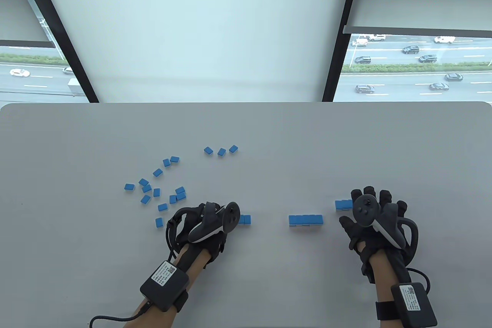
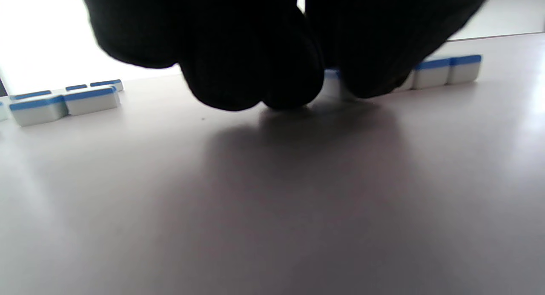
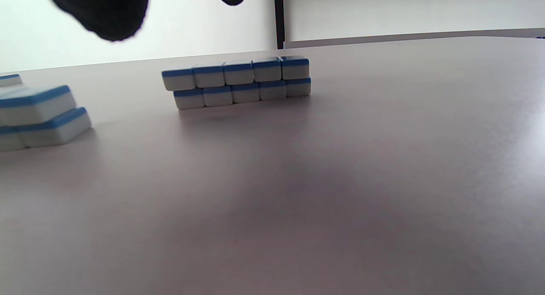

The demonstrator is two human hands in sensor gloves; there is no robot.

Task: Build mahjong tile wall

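The mahjong tiles are blue-backed with white faces. A short two-layer wall (image 1: 305,220) stands at the front middle, and also shows in the right wrist view (image 3: 238,82). My left hand (image 1: 226,222) is curled at the left end of a short tile row (image 1: 245,219). In the left wrist view its fingertips (image 2: 272,86) reach down to the table against that row (image 2: 447,69); the grip itself is hidden. My right hand (image 1: 374,199) hovers with fingers spread, empty, beside a small two-layer stack (image 1: 343,204), which is at the left in the right wrist view (image 3: 38,116).
Several loose tiles (image 1: 157,189) lie scattered on the grey table (image 1: 269,132) left of and behind my left hand. Three more (image 1: 221,150) lie further back near the middle. Some loose tiles show at the left in the left wrist view (image 2: 64,103).
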